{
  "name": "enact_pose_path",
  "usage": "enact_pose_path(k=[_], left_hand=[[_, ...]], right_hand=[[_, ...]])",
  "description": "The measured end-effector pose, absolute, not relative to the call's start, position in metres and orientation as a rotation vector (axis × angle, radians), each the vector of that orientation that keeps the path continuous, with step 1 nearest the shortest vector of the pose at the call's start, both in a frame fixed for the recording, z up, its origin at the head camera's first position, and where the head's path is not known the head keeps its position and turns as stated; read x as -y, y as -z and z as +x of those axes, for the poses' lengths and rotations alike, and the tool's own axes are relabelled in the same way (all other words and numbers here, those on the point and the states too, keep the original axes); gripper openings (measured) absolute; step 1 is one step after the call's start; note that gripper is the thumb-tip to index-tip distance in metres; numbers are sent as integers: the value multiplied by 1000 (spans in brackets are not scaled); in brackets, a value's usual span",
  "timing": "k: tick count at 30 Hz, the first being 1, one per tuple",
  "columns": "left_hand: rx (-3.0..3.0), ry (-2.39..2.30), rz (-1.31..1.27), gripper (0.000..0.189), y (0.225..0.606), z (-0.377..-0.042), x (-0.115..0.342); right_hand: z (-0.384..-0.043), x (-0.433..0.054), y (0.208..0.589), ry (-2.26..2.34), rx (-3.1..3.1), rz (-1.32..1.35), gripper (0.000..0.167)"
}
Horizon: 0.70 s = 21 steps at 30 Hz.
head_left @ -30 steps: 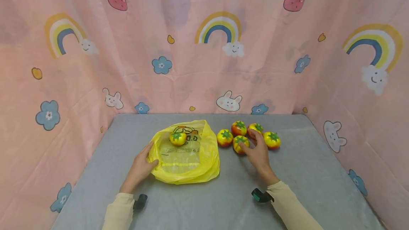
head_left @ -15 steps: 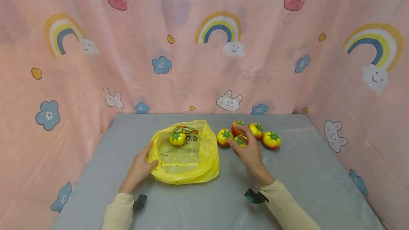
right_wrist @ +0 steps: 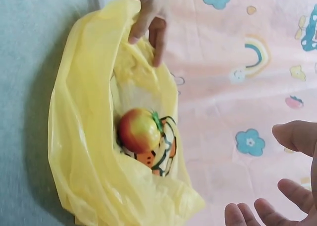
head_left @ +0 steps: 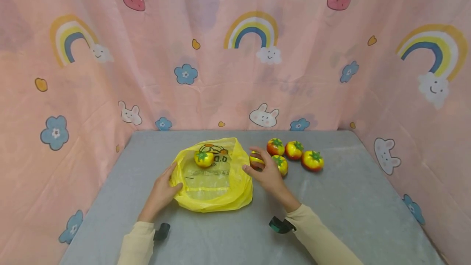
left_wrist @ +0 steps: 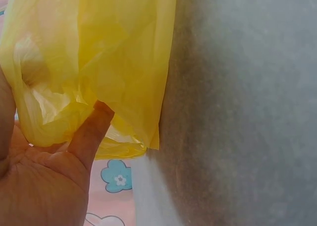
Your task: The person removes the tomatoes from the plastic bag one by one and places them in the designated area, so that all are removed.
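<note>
A yellow plastic bag (head_left: 241, 187) lies with its mouth spread on the table. My left hand (head_left: 163, 189) holds its left rim, the thumb against the plastic in the left wrist view. Inside the bag sits one red-and-yellow toy tomato (head_left: 204, 159) with a green star-shaped top. To the bag's right, my right hand (head_left: 270, 175) hovers with fingers spread, partly covering the nearest toy tomato (head_left: 256, 158) in the head view. In the right wrist view, nothing shows between that hand's thumb (right_wrist: 297, 136) and fingers.
More toy tomatoes stand right of the bag: one (head_left: 281, 165) just beside my right hand, one (head_left: 275, 147) behind, and two others, a middle one (head_left: 294, 150) and the rightmost (head_left: 312, 161). A pink printed curtain (head_left: 312, 89) surrounds the grey table (head_left: 349, 199).
My right hand has moved left, from over the middle toy tomatoes to the one nearest the bag. The left hand and the bag have hardly moved.
</note>
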State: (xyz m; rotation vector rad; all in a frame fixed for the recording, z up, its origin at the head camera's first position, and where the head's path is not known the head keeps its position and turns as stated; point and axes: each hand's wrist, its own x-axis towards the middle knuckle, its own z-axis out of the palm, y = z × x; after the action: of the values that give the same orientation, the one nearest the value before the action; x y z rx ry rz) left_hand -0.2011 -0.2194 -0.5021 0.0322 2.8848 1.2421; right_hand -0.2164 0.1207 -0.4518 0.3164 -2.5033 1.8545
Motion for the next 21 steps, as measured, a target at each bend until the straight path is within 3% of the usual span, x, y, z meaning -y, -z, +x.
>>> enact_pose_path(k=[21], left_hand=[[-2877,-1248,23,76,500,-202,219]], right_hand=[[-232,-57,465,-1885,2510,452,60]])
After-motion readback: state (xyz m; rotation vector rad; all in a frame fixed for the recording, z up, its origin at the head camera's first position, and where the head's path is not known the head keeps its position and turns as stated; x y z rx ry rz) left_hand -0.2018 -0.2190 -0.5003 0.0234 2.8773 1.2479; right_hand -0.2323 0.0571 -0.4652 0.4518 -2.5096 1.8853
